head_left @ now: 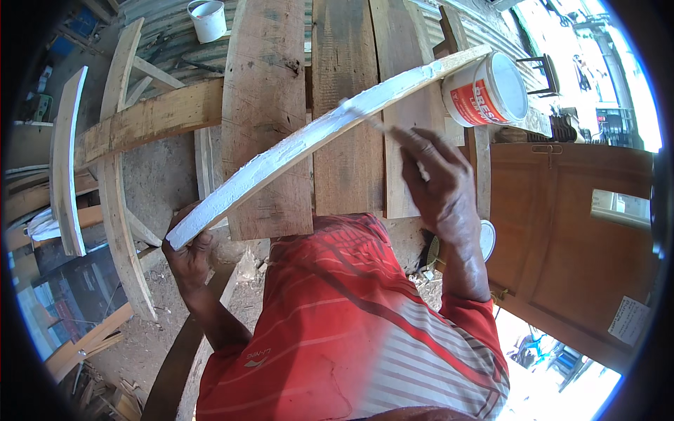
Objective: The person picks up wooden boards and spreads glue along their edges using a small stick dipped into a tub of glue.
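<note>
My left hand (189, 256) is closed round the near left end of a long wooden strip (281, 160). The strip slants up to the right across the boards, its upper face coated with a thick white paste, streaked and uneven. Near the strip's far end, the coating thins to bare wood. In my right hand (442, 179), the fingers pinch a thin pale stick-like tool (372, 122), smeared by motion. Its tip reaches the white coating around mid-strip. Just beyond the strip's far end stands a white plastic bucket (507, 88) with a red label; whether they touch I cannot tell.
Wide rough boards (267, 91) lie side by side over a wooden crossbeam (154, 119). A second pale strip (68, 161) leans at the left. Another white bucket (208, 21) stands at the back. A brown panelled door (562, 210) is at the right.
</note>
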`<action>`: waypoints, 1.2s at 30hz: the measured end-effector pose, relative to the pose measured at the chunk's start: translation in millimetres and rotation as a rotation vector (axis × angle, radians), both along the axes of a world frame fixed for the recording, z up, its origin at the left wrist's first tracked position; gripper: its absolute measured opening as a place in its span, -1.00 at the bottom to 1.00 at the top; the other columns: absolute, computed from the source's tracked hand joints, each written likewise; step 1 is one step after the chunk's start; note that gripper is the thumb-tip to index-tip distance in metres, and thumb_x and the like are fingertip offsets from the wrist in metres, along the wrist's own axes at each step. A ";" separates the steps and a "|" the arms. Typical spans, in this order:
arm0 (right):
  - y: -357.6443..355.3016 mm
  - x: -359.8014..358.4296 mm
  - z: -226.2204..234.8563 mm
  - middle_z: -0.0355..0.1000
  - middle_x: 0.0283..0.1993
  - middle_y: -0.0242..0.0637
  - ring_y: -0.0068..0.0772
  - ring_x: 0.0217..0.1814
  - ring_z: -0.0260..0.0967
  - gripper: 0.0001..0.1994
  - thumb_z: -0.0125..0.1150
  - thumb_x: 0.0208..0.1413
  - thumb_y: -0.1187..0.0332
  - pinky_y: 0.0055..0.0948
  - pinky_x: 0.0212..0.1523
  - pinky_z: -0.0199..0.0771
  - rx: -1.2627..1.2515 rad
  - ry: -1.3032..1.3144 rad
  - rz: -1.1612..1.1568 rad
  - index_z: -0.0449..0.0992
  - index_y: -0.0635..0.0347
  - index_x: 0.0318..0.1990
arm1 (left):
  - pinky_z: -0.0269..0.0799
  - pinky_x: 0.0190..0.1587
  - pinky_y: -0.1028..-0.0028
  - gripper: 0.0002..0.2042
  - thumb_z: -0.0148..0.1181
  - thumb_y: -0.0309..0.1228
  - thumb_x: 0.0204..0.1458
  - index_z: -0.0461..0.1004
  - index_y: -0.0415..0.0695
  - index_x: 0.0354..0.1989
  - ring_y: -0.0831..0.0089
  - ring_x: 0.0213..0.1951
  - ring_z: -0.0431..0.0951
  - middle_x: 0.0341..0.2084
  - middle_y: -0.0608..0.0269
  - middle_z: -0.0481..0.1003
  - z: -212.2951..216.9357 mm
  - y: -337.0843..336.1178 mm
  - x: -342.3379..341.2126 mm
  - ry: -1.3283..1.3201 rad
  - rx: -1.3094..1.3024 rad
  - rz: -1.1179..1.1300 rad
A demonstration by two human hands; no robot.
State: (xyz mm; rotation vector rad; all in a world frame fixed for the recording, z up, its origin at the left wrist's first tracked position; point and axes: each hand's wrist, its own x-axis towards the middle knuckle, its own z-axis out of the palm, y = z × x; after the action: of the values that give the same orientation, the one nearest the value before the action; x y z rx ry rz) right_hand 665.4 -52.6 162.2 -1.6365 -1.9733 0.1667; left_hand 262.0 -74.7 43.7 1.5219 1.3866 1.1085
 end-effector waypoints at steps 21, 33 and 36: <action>36.3 -19.9 -152.2 0.50 -0.14 -0.28 -0.60 -0.27 0.48 -0.84 0.24 0.34 0.48 -0.47 -0.24 0.60 0.288 0.811 -0.324 0.49 0.28 0.01 | 0.49 0.10 0.33 -0.62 0.38 -0.33 0.18 0.57 -0.27 0.11 0.29 0.00 0.62 -0.02 0.10 0.63 29.2 -7.7 9.9 0.055 0.045 -0.098; -1.4 -75.4 -135.0 0.56 -0.07 -0.13 -0.31 -0.09 0.56 -0.76 0.27 0.25 0.58 -0.29 -0.07 0.61 0.242 0.604 -0.152 0.50 0.26 0.05 | 0.49 0.08 0.33 -0.64 0.38 -0.41 0.17 0.56 -0.28 0.10 0.28 -0.03 0.62 -0.04 0.07 0.63 28.8 -4.6 6.4 0.058 0.036 -0.147; -11.7 -83.2 -110.2 0.57 -0.05 -0.14 -0.30 -0.10 0.55 -0.72 0.26 0.21 0.62 -0.34 -0.03 0.59 0.192 0.501 -0.051 0.51 0.27 0.06 | 0.48 0.08 0.32 -0.63 0.39 -0.38 0.16 0.56 -0.28 0.09 0.27 -0.02 0.62 -0.03 0.07 0.62 21.6 -3.1 0.7 0.090 0.067 -0.153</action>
State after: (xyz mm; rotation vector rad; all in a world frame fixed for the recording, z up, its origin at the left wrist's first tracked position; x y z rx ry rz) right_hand 582.2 -64.3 52.0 -1.3596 -1.5166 0.3227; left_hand 262.7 -77.8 65.3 1.7145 1.2791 1.0122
